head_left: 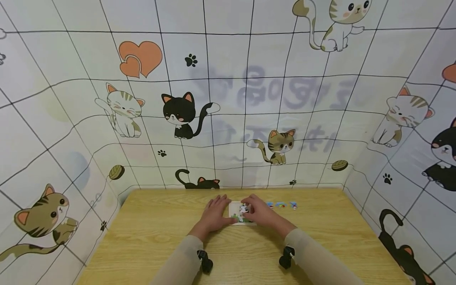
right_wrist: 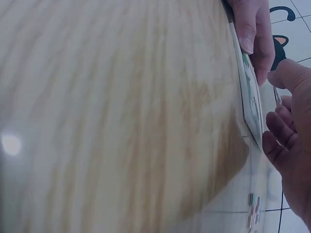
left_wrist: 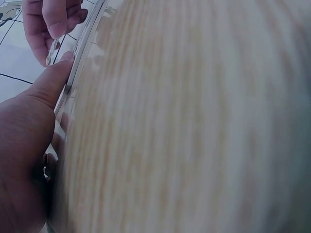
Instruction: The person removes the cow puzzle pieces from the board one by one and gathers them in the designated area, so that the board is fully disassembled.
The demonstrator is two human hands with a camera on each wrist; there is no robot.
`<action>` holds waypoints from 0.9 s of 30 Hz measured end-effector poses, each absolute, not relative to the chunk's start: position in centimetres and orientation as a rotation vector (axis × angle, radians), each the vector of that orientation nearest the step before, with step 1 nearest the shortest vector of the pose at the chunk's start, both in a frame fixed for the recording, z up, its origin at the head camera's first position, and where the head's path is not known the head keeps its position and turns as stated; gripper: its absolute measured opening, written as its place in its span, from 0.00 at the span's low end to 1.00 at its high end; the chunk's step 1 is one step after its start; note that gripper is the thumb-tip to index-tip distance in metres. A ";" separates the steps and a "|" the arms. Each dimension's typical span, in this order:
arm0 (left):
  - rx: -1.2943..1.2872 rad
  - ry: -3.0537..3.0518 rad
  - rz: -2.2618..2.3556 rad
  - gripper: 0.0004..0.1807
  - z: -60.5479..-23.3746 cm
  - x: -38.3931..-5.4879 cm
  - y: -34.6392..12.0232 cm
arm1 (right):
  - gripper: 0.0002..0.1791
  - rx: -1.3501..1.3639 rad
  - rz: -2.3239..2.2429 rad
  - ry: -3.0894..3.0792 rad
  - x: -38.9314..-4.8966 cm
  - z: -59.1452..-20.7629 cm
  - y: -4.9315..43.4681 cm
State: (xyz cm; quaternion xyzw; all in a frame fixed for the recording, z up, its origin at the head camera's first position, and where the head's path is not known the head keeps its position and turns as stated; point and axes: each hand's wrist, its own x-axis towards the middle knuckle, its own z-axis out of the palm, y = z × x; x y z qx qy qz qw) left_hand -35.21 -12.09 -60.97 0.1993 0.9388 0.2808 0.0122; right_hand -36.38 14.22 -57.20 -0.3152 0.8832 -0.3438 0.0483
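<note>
A small jigsaw board (head_left: pixel 234 206) with a pale frame and a partly filled picture, green along its bottom, lies on the table. My left hand (head_left: pixel 215 213) rests at its left side, fingers extended and thumb on the near edge. Over the board, my right hand (head_left: pixel 263 213) pinches a thin puzzle piece (right_wrist: pixel 277 96) between thumb and fingers. That piece appears raised and tilted above the board in the right wrist view. Its picture is too small to make out. The right fingers hide the board's right part.
Several loose blue puzzle pieces (head_left: pixel 281 204) lie in a row right of the board. The wooden table (head_left: pixel 160 229) meets a cat-printed cloth wall (head_left: pixel 228 158) at the back, with similar cloth on both sides.
</note>
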 end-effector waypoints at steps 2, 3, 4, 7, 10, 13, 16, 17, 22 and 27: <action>0.624 2.925 0.880 0.50 -61.0 -35.3 -12.1 | 0.27 -0.984 -1.068 2.700 -36.3 -57.2 14.5; 0.625 2.923 0.881 0.50 -61.0 -35.3 -12.1 | 0.27 -0.993 -1.078 2.702 -36.2 -57.2 14.7; 0.622 2.921 0.883 0.50 -61.0 -35.3 -12.1 | 0.27 -1.003 -1.085 2.701 -36.1 -57.1 14.8; 0.614 2.919 0.872 0.50 -60.8 -35.2 -12.2 | 0.28 -1.024 -1.111 2.687 -36.0 -56.9 15.2; 0.609 2.923 0.864 0.50 -60.5 -35.0 -12.1 | 0.29 -1.026 -1.123 2.685 -35.9 -56.6 15.6; 0.607 2.923 0.859 0.50 -60.4 -35.0 -12.1 | 0.29 -1.018 -1.137 2.690 -35.8 -56.4 16.0; 0.609 2.918 0.873 0.49 -60.2 -34.9 -12.0 | 0.28 -1.006 -1.147 2.692 -35.7 -56.1 16.4; 0.606 2.916 0.872 0.49 -60.1 -34.9 -12.0 | 0.28 -1.006 -1.151 2.695 -35.6 -56.0 16.6; 0.604 2.914 0.873 0.49 -59.9 -34.6 -11.9 | 0.27 -1.002 -1.154 2.707 -35.2 -55.7 17.3; 0.607 2.913 0.867 0.50 -60.1 -34.7 -12.0 | 0.27 -1.021 -1.190 2.715 -34.8 -55.7 18.1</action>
